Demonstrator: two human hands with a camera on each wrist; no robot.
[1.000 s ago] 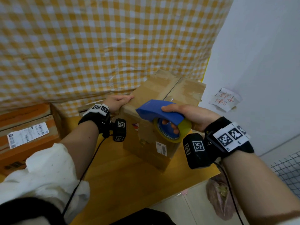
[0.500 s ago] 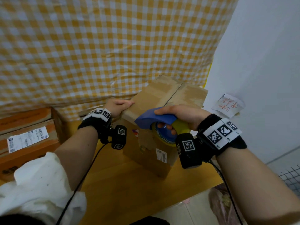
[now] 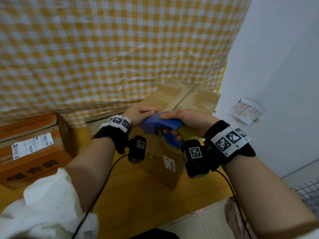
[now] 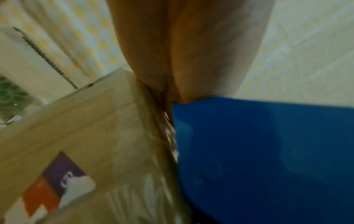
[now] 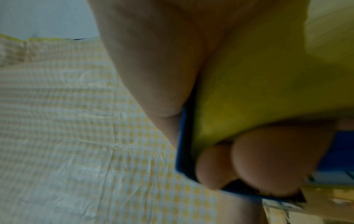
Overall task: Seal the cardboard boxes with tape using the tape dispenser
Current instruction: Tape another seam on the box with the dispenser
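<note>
Both hands meet at the near top edge of the cardboard box (image 3: 174, 100)

Right hand (image 3: 188, 119) curls round the tape dispenser (image 3: 162, 123); left hand (image 3: 138, 112) lies flat on the box beside it; checked curtain (image 3: 112, 52) close behind; tabletop (image 3: 138, 200) edge near.

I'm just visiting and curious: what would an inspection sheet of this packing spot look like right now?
Surface: wooden table, boxes standing on it.
Job's things: brown cardboard box, top flaps closed, centre seam visible; blue tape dispenser at its near top edge.
Clutter: orange boxes at left; crumpled paper note on the wall.
Hands: right hand grips the dispenser; left hand rests on the box by the dispenser's nose.
Cables: black wrist-camera cables hang over the table.
Surroundings: yellow checked sheet behind; white wall right.
</note>
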